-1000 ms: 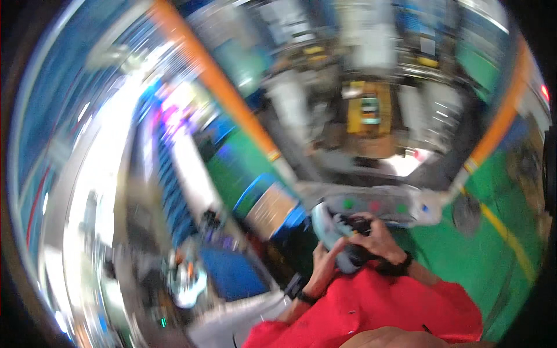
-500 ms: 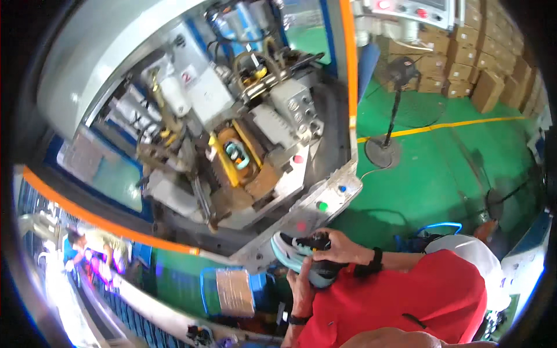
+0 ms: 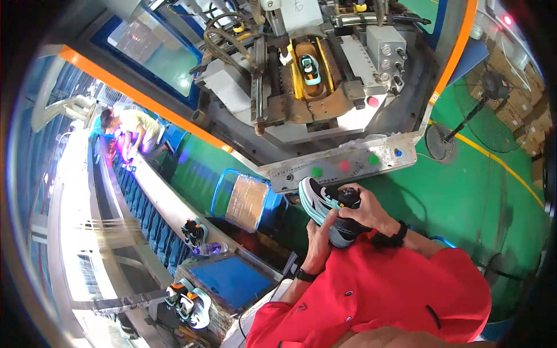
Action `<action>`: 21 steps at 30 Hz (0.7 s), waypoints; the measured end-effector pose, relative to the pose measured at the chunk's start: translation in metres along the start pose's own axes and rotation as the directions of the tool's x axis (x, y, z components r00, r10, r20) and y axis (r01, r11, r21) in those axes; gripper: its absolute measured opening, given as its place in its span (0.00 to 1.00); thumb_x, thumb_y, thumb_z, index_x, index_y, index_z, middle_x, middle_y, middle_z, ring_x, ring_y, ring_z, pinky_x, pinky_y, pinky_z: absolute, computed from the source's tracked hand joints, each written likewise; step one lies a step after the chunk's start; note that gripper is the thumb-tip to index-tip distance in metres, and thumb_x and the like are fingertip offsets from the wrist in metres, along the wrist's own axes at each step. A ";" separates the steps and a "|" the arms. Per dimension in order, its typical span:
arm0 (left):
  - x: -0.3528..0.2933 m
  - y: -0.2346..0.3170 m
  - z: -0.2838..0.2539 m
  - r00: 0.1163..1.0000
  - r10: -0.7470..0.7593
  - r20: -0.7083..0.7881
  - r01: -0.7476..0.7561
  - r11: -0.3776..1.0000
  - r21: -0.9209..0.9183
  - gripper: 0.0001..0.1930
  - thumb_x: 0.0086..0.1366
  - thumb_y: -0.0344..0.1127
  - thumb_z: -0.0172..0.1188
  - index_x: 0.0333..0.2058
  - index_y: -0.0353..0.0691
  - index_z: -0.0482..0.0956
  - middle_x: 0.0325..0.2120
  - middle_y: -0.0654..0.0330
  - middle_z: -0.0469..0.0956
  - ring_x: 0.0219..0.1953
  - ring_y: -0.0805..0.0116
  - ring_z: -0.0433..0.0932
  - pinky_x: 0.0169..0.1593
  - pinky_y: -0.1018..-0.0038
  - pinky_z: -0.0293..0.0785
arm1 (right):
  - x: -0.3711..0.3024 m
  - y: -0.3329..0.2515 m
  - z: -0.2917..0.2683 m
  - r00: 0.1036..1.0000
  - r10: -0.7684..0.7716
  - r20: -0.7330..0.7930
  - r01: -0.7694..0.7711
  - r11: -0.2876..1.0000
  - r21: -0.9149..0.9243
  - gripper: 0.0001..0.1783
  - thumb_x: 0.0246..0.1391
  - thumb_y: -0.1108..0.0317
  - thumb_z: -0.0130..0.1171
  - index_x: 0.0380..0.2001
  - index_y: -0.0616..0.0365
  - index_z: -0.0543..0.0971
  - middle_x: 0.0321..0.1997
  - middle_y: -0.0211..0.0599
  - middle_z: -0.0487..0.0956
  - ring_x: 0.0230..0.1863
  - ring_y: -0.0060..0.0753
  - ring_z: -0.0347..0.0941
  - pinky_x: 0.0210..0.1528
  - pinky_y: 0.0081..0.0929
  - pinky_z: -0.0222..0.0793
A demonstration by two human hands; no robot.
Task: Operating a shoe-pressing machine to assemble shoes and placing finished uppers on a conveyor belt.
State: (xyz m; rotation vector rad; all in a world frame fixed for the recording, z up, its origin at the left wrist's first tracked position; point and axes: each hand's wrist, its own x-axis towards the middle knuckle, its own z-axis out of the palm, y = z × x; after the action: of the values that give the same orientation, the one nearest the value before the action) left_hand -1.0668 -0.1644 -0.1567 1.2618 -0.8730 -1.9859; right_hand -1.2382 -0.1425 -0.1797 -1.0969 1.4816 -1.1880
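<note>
A sneaker (image 3: 316,200) with a black upper and a white and mint sole is held in front of my red top, its toe pointing up and left. My left hand (image 3: 319,238) grips it from below, thumb along the side. The fingers of my right hand (image 3: 371,210) close around the upper near the ankle opening. Beyond my hands, a second sneaker (image 3: 309,68) sits in the machine's brown cradle (image 3: 316,109), between yellow side bars; neither hand touches it.
The machine's front panel (image 3: 354,165) carries coloured buttons. A blue-framed cart (image 3: 246,200) holds a cardboard piece. At lower left, sneakers (image 3: 191,304) lie beside a blue-topped stand (image 3: 235,281), next to a conveyor. Another person (image 3: 136,130) works farther along. A floor fan (image 3: 444,142) stands right.
My view has swung left, so the machine appears farther right and the sneakers beside the conveyor have come into sight. Both hands still hold the sneaker in much the same grip.
</note>
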 end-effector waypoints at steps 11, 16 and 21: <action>0.008 -0.020 0.004 1.000 -0.004 -0.028 0.005 1.000 0.018 0.19 0.63 0.44 0.62 0.44 0.34 0.77 0.37 0.61 0.78 0.38 0.74 0.77 0.42 0.74 0.74 | -0.004 0.008 -0.006 1.000 -0.024 -0.020 0.023 0.999 -0.032 0.34 0.38 0.55 0.72 0.47 0.63 0.75 0.43 0.43 0.80 0.46 0.33 0.75 0.53 0.29 0.69; 0.008 -0.018 0.001 0.993 -0.031 -0.116 0.022 0.997 -0.080 0.19 0.63 0.38 0.63 0.47 0.31 0.74 0.42 0.57 0.78 0.40 0.68 0.78 0.43 0.69 0.76 | -0.003 0.015 0.000 0.998 -0.053 -0.040 0.049 0.996 -0.080 0.36 0.38 0.51 0.72 0.48 0.64 0.76 0.44 0.47 0.80 0.46 0.37 0.77 0.51 0.31 0.70; 0.012 -0.014 0.005 0.993 -0.107 -0.057 0.102 0.992 -0.073 0.30 0.62 0.40 0.64 0.53 0.28 0.61 0.47 0.50 0.71 0.44 0.62 0.76 0.44 0.65 0.77 | -0.011 0.005 -0.010 0.999 -0.028 -0.037 0.024 0.996 -0.090 0.34 0.43 0.56 0.70 0.51 0.63 0.73 0.47 0.44 0.79 0.50 0.36 0.75 0.53 0.31 0.69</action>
State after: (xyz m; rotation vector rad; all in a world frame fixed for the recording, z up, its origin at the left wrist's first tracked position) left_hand -1.0772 -0.1640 -0.1726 1.3446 -0.7149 -2.0301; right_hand -1.2463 -0.1292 -0.1817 -1.1627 1.5672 -1.1758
